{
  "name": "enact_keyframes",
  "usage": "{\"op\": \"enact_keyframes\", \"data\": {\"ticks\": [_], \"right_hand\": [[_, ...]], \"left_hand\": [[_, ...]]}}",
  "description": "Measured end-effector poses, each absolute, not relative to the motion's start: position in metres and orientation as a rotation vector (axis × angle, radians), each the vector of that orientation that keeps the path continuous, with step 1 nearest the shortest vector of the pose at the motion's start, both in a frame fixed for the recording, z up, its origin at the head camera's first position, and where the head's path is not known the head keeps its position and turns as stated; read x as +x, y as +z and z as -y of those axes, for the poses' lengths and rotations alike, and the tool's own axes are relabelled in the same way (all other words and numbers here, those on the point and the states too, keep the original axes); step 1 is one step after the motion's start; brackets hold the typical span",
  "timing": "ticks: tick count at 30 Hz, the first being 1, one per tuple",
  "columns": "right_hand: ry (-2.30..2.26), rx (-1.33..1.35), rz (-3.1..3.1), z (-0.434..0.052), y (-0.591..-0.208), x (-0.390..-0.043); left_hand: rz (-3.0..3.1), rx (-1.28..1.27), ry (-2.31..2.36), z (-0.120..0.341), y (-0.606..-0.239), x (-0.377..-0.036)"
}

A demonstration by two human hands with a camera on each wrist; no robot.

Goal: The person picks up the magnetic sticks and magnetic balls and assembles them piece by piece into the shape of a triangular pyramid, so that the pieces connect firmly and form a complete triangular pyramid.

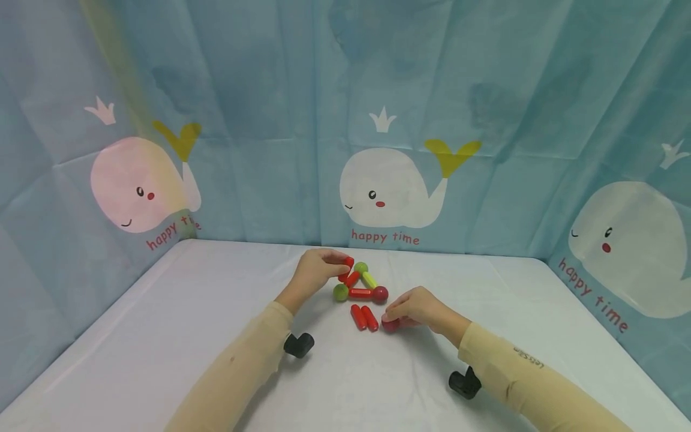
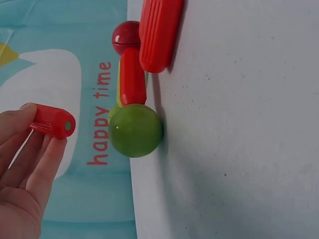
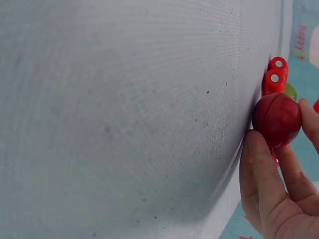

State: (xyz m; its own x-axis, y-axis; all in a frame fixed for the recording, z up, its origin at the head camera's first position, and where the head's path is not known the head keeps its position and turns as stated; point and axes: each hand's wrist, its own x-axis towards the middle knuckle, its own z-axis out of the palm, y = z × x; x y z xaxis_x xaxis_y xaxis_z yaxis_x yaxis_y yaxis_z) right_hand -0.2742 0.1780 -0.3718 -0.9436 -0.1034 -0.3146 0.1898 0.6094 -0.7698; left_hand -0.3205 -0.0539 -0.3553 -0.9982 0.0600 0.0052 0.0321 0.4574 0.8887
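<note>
My left hand (image 1: 317, 269) pinches a red stick (image 2: 56, 121) by thumb and fingers, lifted above the table; its end face shows a small greenish dot. Below it lies a triangle with balls at the corners: a green ball (image 1: 341, 292), another green ball (image 1: 360, 267) at the back and a red ball (image 1: 380, 293). Red sticks form two sides, one being the front stick (image 1: 360, 293); a yellow-green stick (image 1: 369, 279) makes the third. Near the triangle's front, my right hand (image 1: 417, 307) grips a dark red ball (image 3: 277, 119) between thumb and fingers, low at the table surface.
Two loose red sticks (image 1: 364, 318) lie side by side in front of the triangle, just left of the right hand. A white cloth covers the table (image 1: 162, 336). Behind and beside it hangs a blue curtain (image 1: 270, 180) with printed whales.
</note>
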Motion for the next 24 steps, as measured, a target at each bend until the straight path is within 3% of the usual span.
{"op": "enact_keyframes", "data": {"ticks": [24], "right_hand": [[-1.248,0.062,-2.513,-0.178,-0.372,-0.274]], "left_hand": [[-2.694,0.172,1.454,0.040,-0.363,-0.333]]}}
